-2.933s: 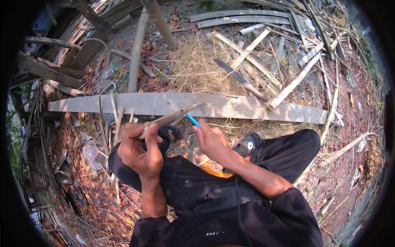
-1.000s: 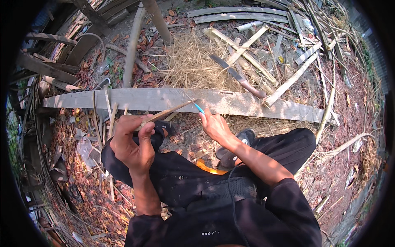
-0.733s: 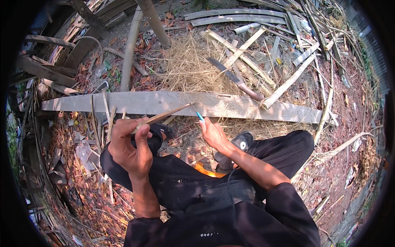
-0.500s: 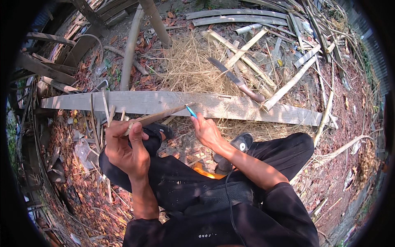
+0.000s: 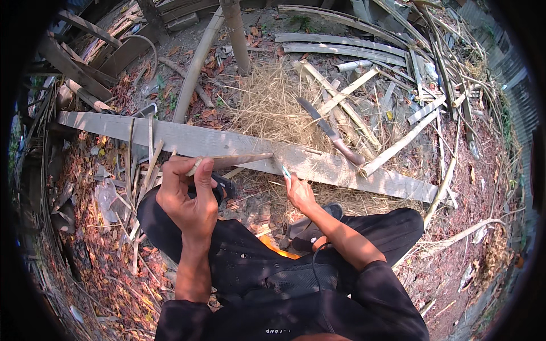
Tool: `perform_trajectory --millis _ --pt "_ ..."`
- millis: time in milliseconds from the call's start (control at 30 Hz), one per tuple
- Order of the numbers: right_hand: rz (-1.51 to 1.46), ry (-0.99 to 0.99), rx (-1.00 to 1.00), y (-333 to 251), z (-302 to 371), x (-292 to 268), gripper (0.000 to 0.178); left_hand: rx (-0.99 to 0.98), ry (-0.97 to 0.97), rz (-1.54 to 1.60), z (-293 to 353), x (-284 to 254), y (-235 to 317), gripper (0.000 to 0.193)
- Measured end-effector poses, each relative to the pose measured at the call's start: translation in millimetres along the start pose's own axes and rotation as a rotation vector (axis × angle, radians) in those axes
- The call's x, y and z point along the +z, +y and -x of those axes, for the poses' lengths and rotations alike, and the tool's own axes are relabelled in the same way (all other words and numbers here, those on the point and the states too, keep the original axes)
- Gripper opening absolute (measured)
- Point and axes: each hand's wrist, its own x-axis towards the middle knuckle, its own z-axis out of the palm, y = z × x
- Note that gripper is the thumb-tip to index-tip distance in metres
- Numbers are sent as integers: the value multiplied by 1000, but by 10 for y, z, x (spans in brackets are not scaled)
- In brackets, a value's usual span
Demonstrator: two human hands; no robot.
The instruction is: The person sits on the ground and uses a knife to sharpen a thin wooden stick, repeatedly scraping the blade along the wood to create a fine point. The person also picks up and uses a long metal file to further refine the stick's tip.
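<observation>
My left hand (image 5: pixel 187 196) is closed around one end of a wooden stick (image 5: pixel 239 159), raised over my left leg. The stick points right and narrows to its far end, which lies over the plank (image 5: pixel 187 136). My right hand (image 5: pixel 300 193) pinches a slim blue pen-like tool (image 5: pixel 286 171), its upper end close to the stick's tip. Whether the two touch, I cannot tell. Beyond the hands, a big knife (image 5: pixel 330 131) with a dark blade and wooden handle lies across the plank's far edge.
Dry straw shavings (image 5: pixel 264 99) are heaped behind the plank. Split bamboo pieces (image 5: pixel 347 105) cross beside the knife, and long slats (image 5: pixel 341 45) lie farther back. A post (image 5: pixel 234 37) stands at the back. Thin sticks (image 5: pixel 149 176) lean on the plank at the left.
The stick has swung nearly level, its tip shifting right. My right hand with the blue tool sits lower and farther right, and the view has turned slightly.
</observation>
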Motion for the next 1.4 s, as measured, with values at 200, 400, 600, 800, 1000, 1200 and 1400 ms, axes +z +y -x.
perform_trajectory --millis 200,400,600,800,1000,1200,1400 --pt "-140 -36 -44 -442 12 -164 35 -78 84 -18 11 -86 7 13" --pt "-70 -47 -88 120 -177 8 38 -128 116 -38 -23 -69 19 16" --pt "-175 -31 41 -209 0 7 43 -142 90 -6 -6 -40 48 14" --pt "-210 14 -19 -365 0 -73 40 -130 37 -1 3 -128 28 13" --pt "-24 -32 62 -258 116 -92 39 -96 5 -11 19 -96 44 13" --pt "-324 -67 -94 -809 242 -761 45 -59 -93 28 -49 -154 13 11" --pt "-756 -93 -393 -1864 1145 -1633 25 -79 -101 200 -50 -143 83 9"
